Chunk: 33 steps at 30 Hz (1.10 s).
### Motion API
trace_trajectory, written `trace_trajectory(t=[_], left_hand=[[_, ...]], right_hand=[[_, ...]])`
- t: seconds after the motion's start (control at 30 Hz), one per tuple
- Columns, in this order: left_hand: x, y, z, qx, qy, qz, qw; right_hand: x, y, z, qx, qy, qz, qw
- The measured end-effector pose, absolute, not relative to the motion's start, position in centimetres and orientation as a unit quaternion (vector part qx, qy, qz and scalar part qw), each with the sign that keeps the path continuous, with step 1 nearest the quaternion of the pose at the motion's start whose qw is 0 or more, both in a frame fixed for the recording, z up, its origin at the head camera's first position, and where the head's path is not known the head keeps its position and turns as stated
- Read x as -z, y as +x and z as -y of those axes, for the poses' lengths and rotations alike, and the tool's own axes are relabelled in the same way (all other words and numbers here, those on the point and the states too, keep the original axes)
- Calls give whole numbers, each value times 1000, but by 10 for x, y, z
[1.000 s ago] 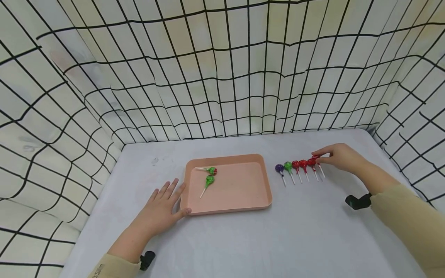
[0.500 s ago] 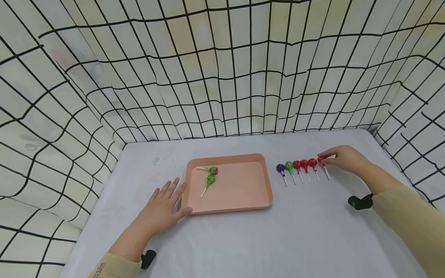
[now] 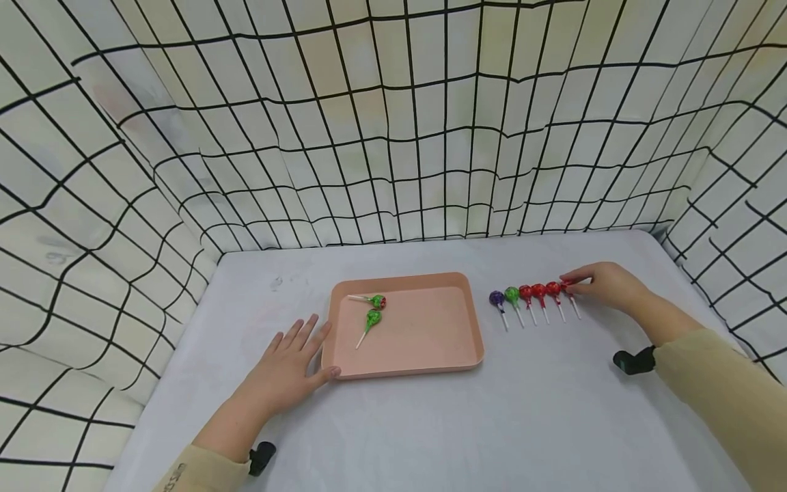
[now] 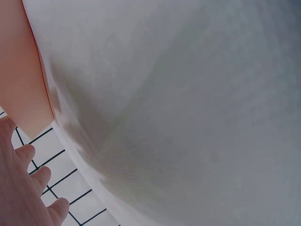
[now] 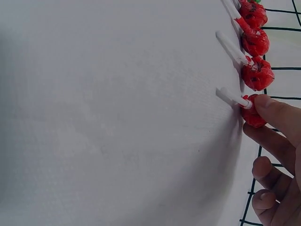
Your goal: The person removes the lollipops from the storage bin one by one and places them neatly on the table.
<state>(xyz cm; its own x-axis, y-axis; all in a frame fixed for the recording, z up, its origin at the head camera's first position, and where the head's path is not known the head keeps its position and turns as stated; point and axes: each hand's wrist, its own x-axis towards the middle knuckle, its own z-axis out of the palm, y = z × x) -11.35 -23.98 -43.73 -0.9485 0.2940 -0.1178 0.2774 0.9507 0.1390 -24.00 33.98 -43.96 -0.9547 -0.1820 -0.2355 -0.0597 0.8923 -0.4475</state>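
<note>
My right hand (image 3: 605, 283) pinches the head of a red lollipop (image 5: 251, 113) between thumb and fingers at the right end of a row. Beside it in that row lie other red lollipops (image 3: 538, 291), a green lollipop (image 3: 512, 295) and a purple lollipop (image 3: 496, 298), sticks toward me. With fingers spread, my left hand (image 3: 285, 369) lies at the left edge of a pink tray (image 3: 418, 370), thumb at its near left corner. In the tray's left part are a green lollipop (image 3: 373, 318) and a green-and-red lollipop (image 3: 376, 301).
A white cloth (image 3: 430, 430) covers the table. Black-and-white grid fabric (image 3: 418, 137) rises behind it and at both sides. A black wrist-worn piece (image 3: 634, 361) shows under the right sleeve, and a similar black piece (image 3: 262, 458) by the left.
The last red lollipop has shifted slightly right, apart from its neighbour, then slightly back, with my right hand at its head throughout. My left hand and the tray stay in place.
</note>
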Motion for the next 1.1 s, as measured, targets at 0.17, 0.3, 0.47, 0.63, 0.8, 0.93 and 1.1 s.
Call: trace_trajectory(t=[0.17, 0.3, 0.47, 0.63, 0.8, 0.93, 1.1], left_hand=[[438, -113, 239, -63, 144, -986, 65], [438, -113, 239, -61, 144, -986, 61], [438, -112, 239, -62, 143, -986, 61], [437, -112, 238, -63, 141, -986, 65], [437, -112, 238, -64, 140, -986, 67], [436, -112, 238, -62, 141, -986, 67], [436, -112, 238, -60, 142, -986, 66]], right_hand=[[442, -241, -338, 220, -62, -964, 137], [440, -241, -338, 213, -67, -966, 132], [435, -239, -339, 216, -73, -966, 126], [434, -238, -344, 214, -82, -967, 116], [431, -238, -347, 208, -83, -968, 112], [430, -239, -347, 208, -85, -968, 112], [426, -239, -344, 208, -86, -968, 114]])
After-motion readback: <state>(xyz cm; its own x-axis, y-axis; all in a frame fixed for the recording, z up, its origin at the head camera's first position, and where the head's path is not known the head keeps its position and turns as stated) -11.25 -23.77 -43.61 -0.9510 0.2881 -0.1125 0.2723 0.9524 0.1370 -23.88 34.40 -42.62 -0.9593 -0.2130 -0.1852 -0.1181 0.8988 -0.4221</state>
